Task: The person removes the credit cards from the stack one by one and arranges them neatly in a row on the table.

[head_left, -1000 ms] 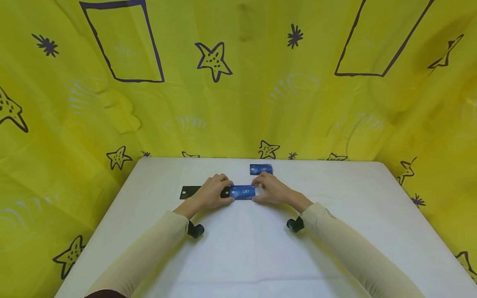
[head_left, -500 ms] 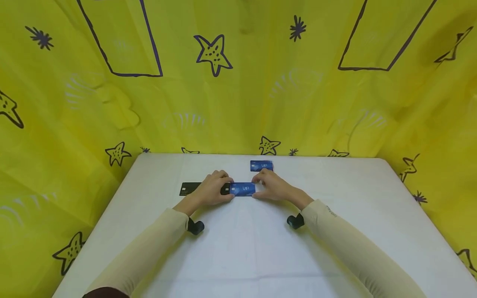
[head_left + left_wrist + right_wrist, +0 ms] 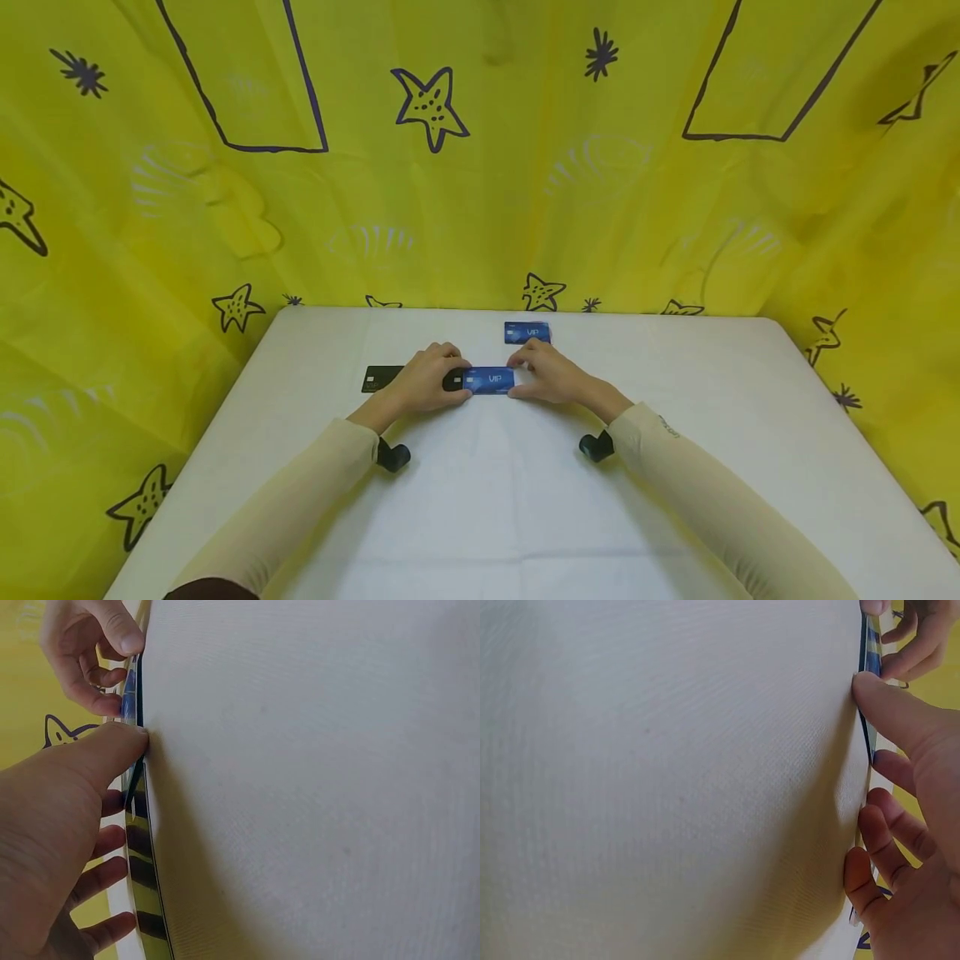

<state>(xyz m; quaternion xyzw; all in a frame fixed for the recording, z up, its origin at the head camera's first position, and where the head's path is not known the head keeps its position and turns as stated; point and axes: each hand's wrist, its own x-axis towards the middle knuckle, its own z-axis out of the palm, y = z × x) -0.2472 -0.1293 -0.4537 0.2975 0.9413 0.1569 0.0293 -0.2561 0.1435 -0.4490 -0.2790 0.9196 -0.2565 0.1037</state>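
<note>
A blue card printed "VIP" (image 3: 490, 380) lies flat at the middle, between both hands. My left hand (image 3: 429, 379) pinches its left end between thumb and index finger, the thumb on the near edge. My right hand (image 3: 551, 375) pinches the right end the same way, thumb near and index finger far. Dark cards (image 3: 381, 378) lie in line to the left, partly covered by my left hand. In the left wrist view, a glossy dark card (image 3: 142, 859) runs beneath the left fingers. Behind my right hand lies another blue VIP card (image 3: 527, 332), its lower edge partly hidden.
The cards lie on a white-covered table (image 3: 480, 500). A yellow curtain (image 3: 487, 208) with drawn starfish hangs along the back and both sides. Black wrist camera mounts (image 3: 393, 456) sit under both cuffs.
The whole head view has shifted slightly, so the table appears a little higher. Hands and cards keep the same positions relative to each other.
</note>
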